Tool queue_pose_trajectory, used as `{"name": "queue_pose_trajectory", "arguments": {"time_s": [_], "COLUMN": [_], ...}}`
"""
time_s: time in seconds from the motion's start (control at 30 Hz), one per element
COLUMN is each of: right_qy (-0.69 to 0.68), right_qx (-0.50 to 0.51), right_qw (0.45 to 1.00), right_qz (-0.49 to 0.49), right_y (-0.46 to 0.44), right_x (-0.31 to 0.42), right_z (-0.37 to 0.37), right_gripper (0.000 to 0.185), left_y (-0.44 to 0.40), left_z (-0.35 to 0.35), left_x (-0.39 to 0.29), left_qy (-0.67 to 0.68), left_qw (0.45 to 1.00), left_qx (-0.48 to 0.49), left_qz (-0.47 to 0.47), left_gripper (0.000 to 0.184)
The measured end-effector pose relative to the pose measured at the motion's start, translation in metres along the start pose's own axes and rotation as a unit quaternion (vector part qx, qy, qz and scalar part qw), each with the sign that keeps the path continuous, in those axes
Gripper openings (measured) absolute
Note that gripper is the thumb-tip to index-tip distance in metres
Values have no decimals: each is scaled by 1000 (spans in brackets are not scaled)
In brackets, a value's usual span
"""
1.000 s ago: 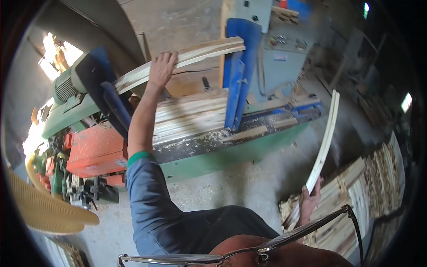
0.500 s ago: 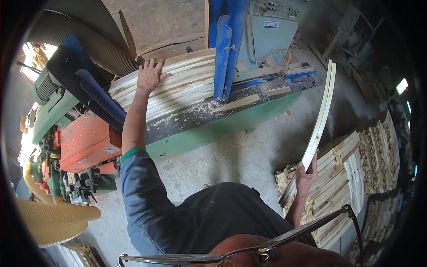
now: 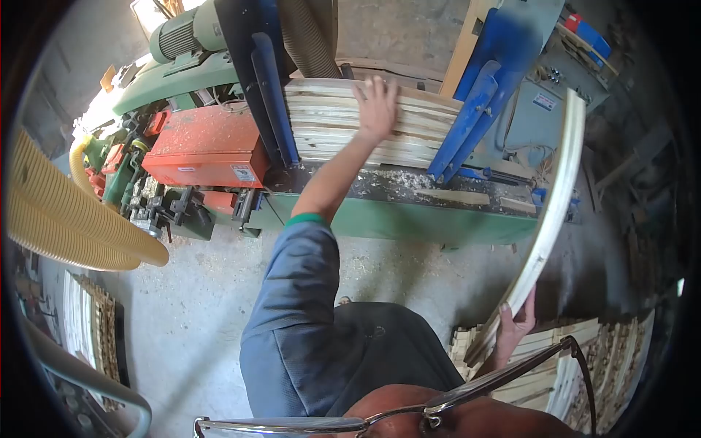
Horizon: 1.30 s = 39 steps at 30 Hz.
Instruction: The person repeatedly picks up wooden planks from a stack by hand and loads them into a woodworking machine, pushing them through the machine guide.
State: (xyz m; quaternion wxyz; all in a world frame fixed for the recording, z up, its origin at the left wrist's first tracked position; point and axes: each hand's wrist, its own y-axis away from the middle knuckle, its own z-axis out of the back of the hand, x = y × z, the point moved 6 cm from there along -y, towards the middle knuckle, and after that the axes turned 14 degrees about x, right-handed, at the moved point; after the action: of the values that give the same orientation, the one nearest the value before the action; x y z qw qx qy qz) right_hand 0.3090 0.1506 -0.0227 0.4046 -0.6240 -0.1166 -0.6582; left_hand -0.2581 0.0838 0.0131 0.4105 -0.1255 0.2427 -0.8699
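Note:
My left hand [image 3: 378, 109] lies with fingers spread on the stack of pale wooden strips [image 3: 328, 131], near the stack's middle. That stack stands on edge between two blue metal guides; the right-hand blue guide [image 3: 467, 120] and the left-hand blue guide [image 3: 274, 102] flank it. Low at the right, my right hand [image 3: 515, 321] is wrapped round a long wooden strip [image 3: 556, 197] near its lower end. The strip slants up and away past the machine bed. A line runs along it, and I cannot tell whether it is one piece or two.
The green machine bed [image 3: 350, 212] carries shavings and loose offcuts [image 3: 453, 196]. To the left are an orange-red housing [image 3: 204, 146], a motor [image 3: 179, 36] and yellow ribbed hoses [image 3: 80, 219]. Stacked wood [image 3: 540, 347] lies below my right hand, and another wood stack [image 3: 95, 321] stands far left.
My view has swung left, so the machine appears farther right. My left hand has shifted rightward along the stack, away from its left end. My right hand keeps its hold on the strip.

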Motion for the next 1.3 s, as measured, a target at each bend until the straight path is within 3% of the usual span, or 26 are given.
{"name": "queue_pose_trajectory", "arguments": {"time_s": [0.03, 0.07, 0.1, 0.13, 0.17, 0.23, 0.37, 0.43, 0.47, 0.53, 0.63, 0.7, 0.77, 0.83, 0.9, 0.97, 1.03, 1.1, 1.2, 1.23, 1.3], "right_qy": [-5, -14, -24, -15, -14, 58, 219, 296, 295, 314, 356, 399, 445, 466, 461, 386, 392, 356, 330, 328, 316], "right_qx": [19, 47, 75, 102, 103, 158, 198, 208, 208, 218, 258, 237, 222, 107, 66, 39, 32, 93, 134, 142, 144], "right_qw": [1000, 999, 997, 995, 995, 985, 951, 923, 922, 898, 871, 847, 817, 803, 805, 852, 857, 901, 928, 931, 937], "right_qz": [-6, 2, 12, 3, 6, 38, 93, 135, 137, 218, 219, 261, 292, 355, 368, 352, 333, 229, 113, 73, 31], "right_y": [-7, -15, -23, -31, -41, -62, -101, -118, -128, -146, -181, -210, -221, -221, -207, -193, -182, -171, -145, -132, -101], "right_x": [7, 7, 5, 4, 5, 14, 32, 39, 44, 64, 94, 123, 151, 188, 196, 182, 151, 99, 7, -24, -78], "right_z": [-11, -18, -26, -33, -38, -62, -96, -113, -119, -134, -150, -157, -159, -152, -142, -127, -120, -109, -94, -89, -76], "right_gripper": [79, 78, 77, 77, 77, 73, 69, 68, 68, 68, 71, 72, 73, 74, 72, 67, 62, 59, 58, 57, 57], "left_y": [22, 39, 59, 92, 116, 170, 187, 169, 158, 139, 113, 85, 48, 11, -25, -54, -87, -82, -111, -126, -132], "left_z": [16, 9, 3, 47, 27, 59, 131, 117, 109, 109, 131, 141, 145, 157, 169, 180, 157, 166, 132, 112, 93], "left_x": [-21, -44, -62, -82, -104, -135, -143, -129, -122, -108, -89, -74, -61, -40, -21, -4, 12, 21, 42, 48, 50], "left_qy": [89, 267, 435, 641, 675, 791, 817, 840, 806, 821, 841, 892, 885, 882, 879, 875, 876, 853, 869, 890, 881], "left_qw": [996, 960, 889, 712, 686, 521, 511, 506, 566, 548, 527, 448, 463, 471, 472, 477, 468, 509, 463, 419, 434], "left_qx": [4, 50, 92, 272, 233, 275, 160, 191, 169, 153, 111, 55, 30, -28, -61, -80, -115, -106, -125, -139, -118], "left_qz": [-19, -63, -105, -98, -141, -165, -214, -46, -46, -43, -49, -11, -28, -1, 6, 22, 27, 46, 120, 117, 148], "left_gripper": [69, 67, 66, 62, 61, 62, 56, 44, 39, 38, 34, 32, 30, 29, 28, 25, 32, 31, 27, 30, 34]}}
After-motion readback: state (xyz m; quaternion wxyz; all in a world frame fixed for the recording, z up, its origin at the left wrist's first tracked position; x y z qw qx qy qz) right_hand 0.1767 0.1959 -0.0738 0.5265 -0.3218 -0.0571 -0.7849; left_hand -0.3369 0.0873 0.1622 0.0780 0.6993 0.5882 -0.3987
